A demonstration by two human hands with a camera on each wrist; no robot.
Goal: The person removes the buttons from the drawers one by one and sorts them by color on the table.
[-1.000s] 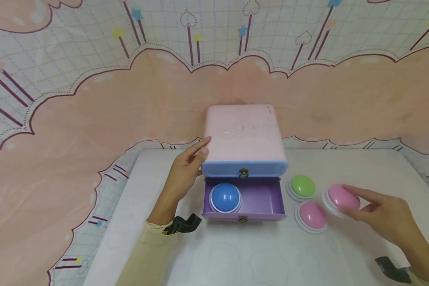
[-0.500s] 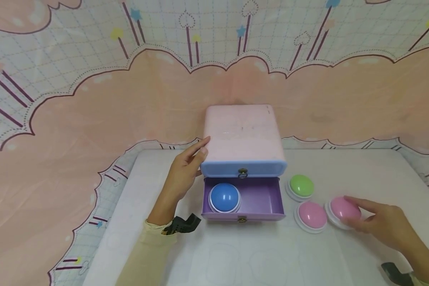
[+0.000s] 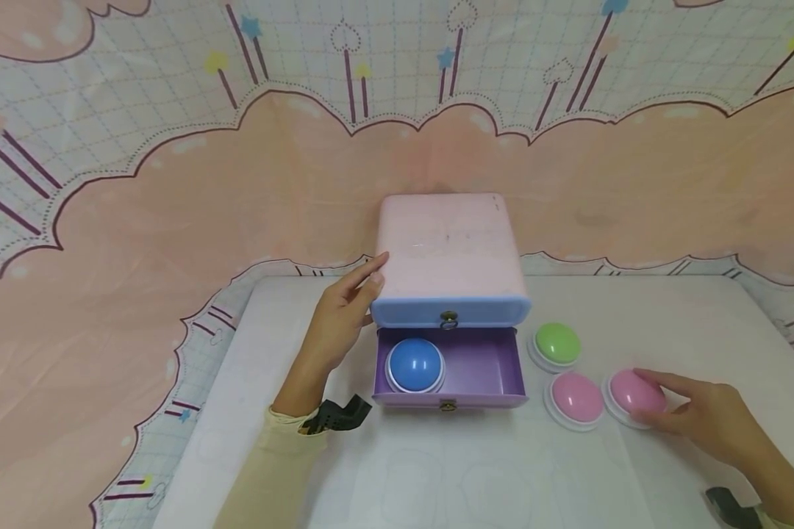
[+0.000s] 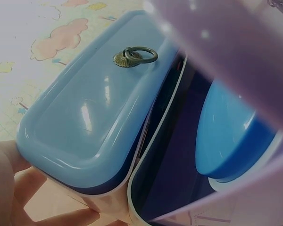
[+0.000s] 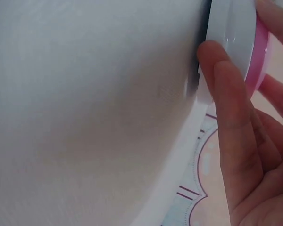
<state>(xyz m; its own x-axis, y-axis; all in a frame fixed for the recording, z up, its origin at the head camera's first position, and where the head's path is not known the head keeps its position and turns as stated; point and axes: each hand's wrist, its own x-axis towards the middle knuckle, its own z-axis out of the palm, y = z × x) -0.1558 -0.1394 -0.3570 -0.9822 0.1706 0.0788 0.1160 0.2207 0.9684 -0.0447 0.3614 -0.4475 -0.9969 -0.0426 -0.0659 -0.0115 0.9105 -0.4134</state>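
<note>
White table (image 3: 437, 470): right hand (image 3: 714, 426) grips pink button (image 3: 635, 393)

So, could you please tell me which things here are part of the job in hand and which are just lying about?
In hand: right hand grips a pink button; left hand rests against the box; open drawer holds a blue button.

Lying about: second pink button, green button, table.
</note>
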